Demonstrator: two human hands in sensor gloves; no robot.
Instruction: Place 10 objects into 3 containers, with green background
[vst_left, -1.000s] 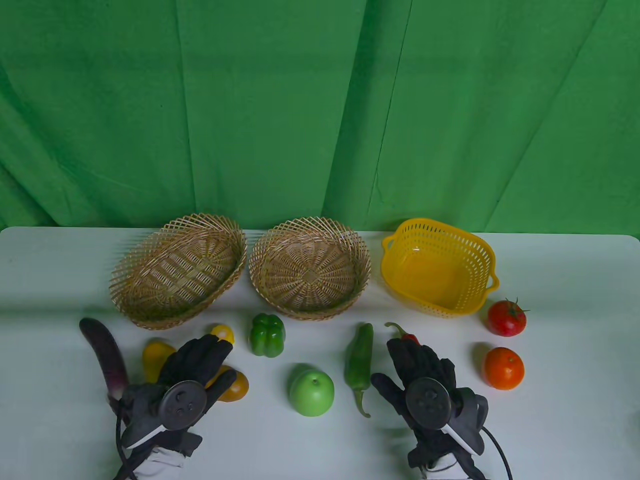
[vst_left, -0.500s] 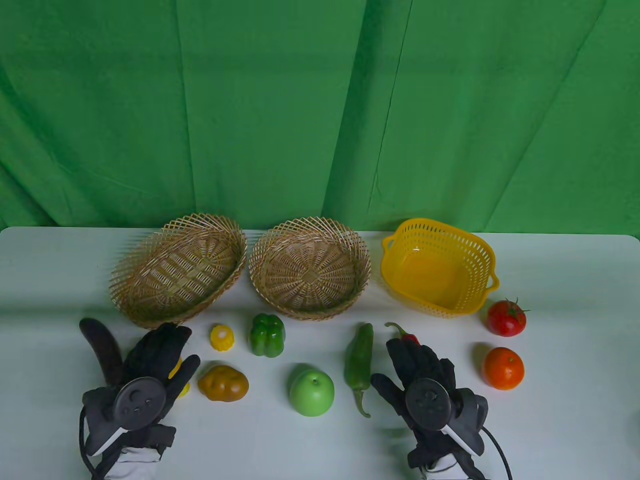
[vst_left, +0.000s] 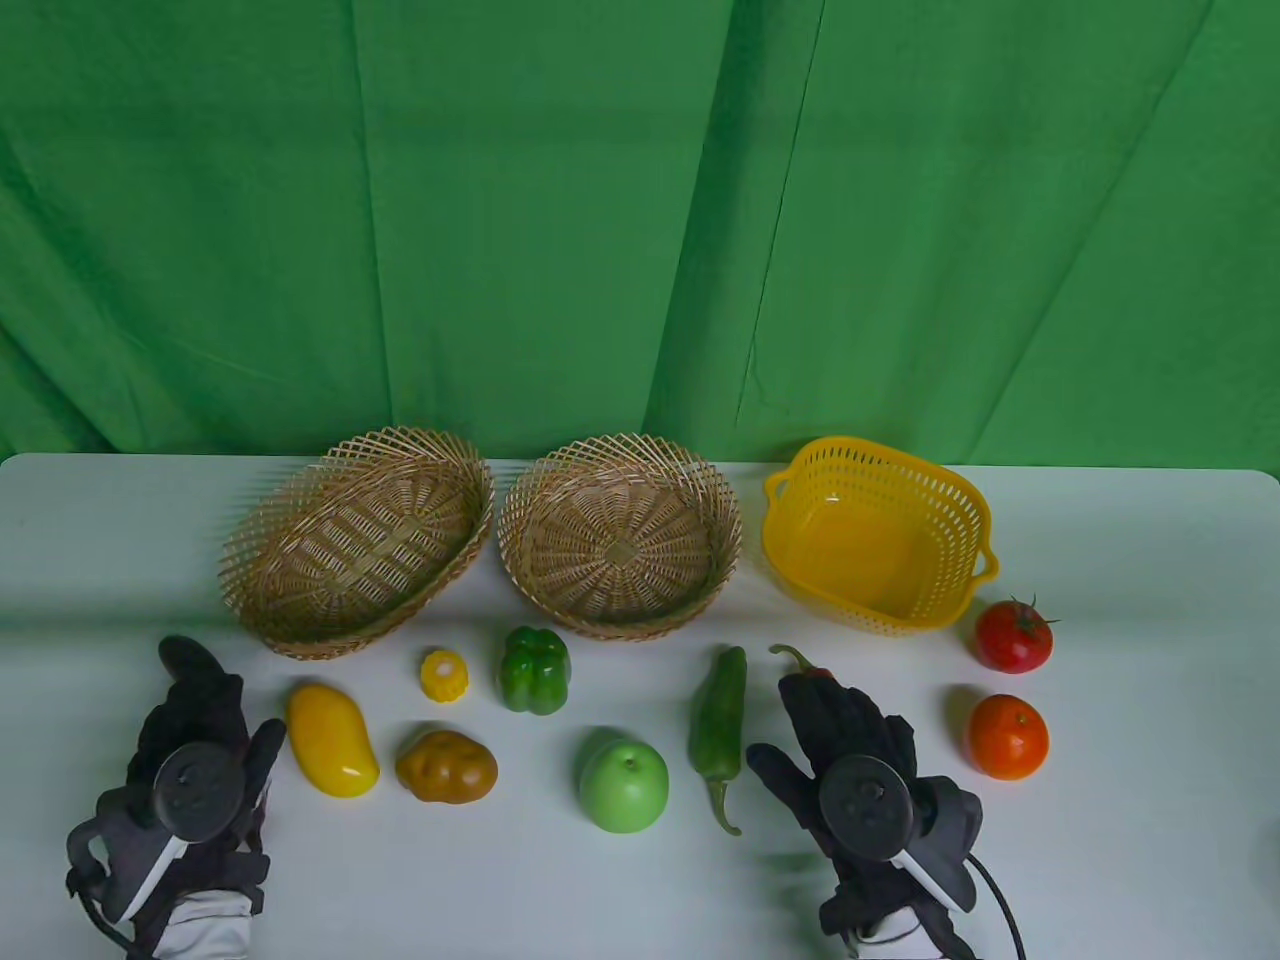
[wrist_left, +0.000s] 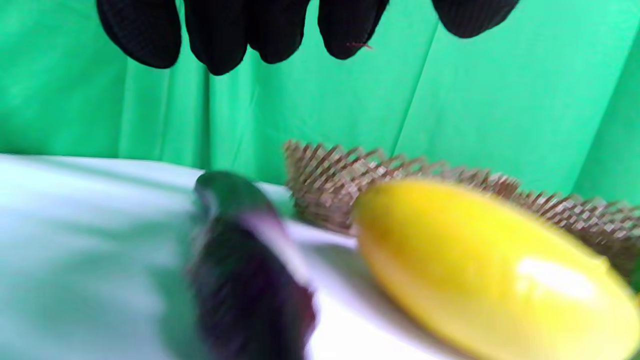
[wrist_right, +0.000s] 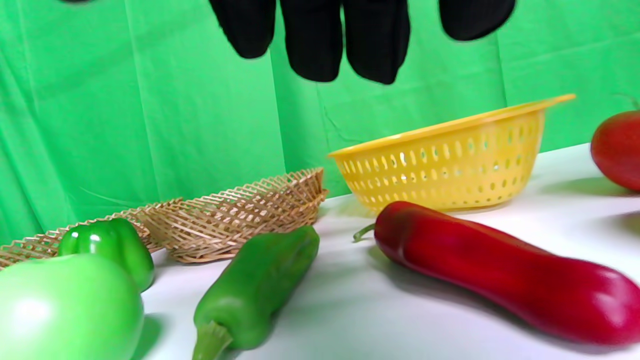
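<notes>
My left hand (vst_left: 200, 705) hovers open over a dark purple eggplant (vst_left: 185, 655), which is blurred in the left wrist view (wrist_left: 245, 270); the fingers (wrist_left: 215, 35) hang above it, apart from it. A yellow mango (vst_left: 330, 740) lies just right of it. My right hand (vst_left: 840, 715) hovers open over a red chili (vst_left: 800, 660), which lies free on the table in the right wrist view (wrist_right: 500, 270). At the back stand a left wicker basket (vst_left: 240, 560), a middle wicker basket (vst_left: 520, 500) and a yellow plastic basket (vst_left: 975, 510), with nothing in them.
On the white table lie a corn piece (vst_left: 445, 675), a green bell pepper (vst_left: 535, 670), a potato (vst_left: 447, 765), a green apple (vst_left: 623, 785), a green chili (vst_left: 718, 725), a tomato (vst_left: 1013, 637) and an orange (vst_left: 1007, 737). A green cloth hangs behind.
My left hand has moved left, from over the mango and potato to over the eggplant, uncovering both. My right hand has barely moved.
</notes>
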